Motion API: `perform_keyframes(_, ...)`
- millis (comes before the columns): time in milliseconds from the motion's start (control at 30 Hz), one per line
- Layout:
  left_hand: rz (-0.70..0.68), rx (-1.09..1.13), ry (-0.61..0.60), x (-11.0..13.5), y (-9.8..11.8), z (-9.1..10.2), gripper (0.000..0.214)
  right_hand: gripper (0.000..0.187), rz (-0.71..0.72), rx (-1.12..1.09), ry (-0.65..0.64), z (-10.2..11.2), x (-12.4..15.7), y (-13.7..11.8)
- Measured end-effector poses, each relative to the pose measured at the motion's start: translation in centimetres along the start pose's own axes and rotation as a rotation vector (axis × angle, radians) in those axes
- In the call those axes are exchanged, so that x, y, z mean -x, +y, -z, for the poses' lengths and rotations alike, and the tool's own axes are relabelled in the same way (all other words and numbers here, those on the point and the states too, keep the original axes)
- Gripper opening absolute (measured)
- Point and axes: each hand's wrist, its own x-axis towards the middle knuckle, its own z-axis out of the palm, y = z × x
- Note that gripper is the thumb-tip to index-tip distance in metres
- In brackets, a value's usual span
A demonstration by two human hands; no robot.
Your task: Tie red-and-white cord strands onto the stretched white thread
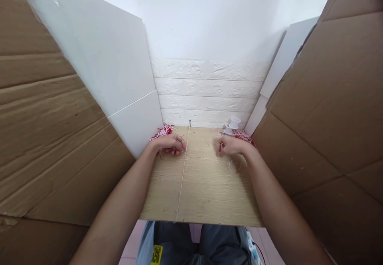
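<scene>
A pale cord runs taut from a small dark hook at the back of the wooden board to its front edge. My left hand is just left of this cord, its fingers curled together at the cord and a thin thread. To the right, my right hand is closed in a pinch and slightly blurred. Fine pale thread arcs across the board between the hands, and a loose loop of thread lies below my right hand. Exactly how the fingertips hold the thread is hard to see.
Pink-and-white and red cords lie in the back left corner. Similar cords and white spools sit at the back right. Cardboard walls and white panels flank the board, and a white brick-patterned wall closes the back.
</scene>
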Motion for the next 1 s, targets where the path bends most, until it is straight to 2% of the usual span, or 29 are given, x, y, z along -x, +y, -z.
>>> perform_keyframes(167, 0.051, 0.002, 0.003, 0.5, 0.2, 0.1, 0.036, 0.021, 0.074, 0.023, -0.158, -1.2, -1.0, -0.3)
perform_keyframes(367, 0.06, 0.004, 0.017, 0.8, 0.5, 0.0, 0.046, 0.015, 0.081, 0.047, -0.179, -1.7, -1.4, 0.0)
perform_keyframes(500, 0.066, 0.017, 0.02, 0.9, 0.5, -0.1, 0.048, 0.013, 0.101, 0.042, -0.118, -1.5, -1.3, 0.0)
perform_keyframes(667, 0.052, 0.017, 0.02, 0.7, 0.3, 0.0, 0.047, 0.011, 0.259, -0.139, 0.067, -1.2, -0.8, -1.6)
perform_keyframes(767, 0.024, -0.014, 0.023, 0.7, 0.2, 0.2, 0.049, 0.014, 0.321, -0.195, 0.13, -1.7, -0.7, -3.0)
perform_keyframes(1000, -0.029, -0.053, 0.015, 0.7, -0.2, 0.4, 0.048, 0.014, 0.371, -0.087, 0.05, -4.6, -1.7, -4.9)
